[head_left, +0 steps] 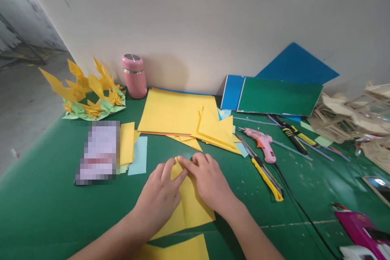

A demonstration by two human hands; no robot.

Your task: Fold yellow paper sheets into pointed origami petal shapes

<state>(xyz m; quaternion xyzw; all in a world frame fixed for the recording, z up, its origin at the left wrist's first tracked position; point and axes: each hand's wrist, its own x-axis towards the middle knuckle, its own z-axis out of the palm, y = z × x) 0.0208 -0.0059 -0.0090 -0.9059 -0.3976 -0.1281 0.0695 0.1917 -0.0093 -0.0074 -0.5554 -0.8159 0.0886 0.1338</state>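
Observation:
A yellow paper sheet [190, 209] lies on the green table [55, 211] right in front of me, partly folded. My left hand [160, 197] rests on its left part, fingers pressed together on the top edge of the fold. My right hand [207, 180] lies on the paper's right part, fingertips meeting the left hand's at the upper corner. Both hands press the paper down against the table.
A stack of yellow sheets [179, 113] lies beyond my hands. Right of it are a yellow utility knife [266, 174], a pink glue gun [263, 143] and pliers [292, 134]. A pink flask [134, 75] and folded yellow paper flowers [91, 93] stand at back left. Wooden models [350, 118] sit far right.

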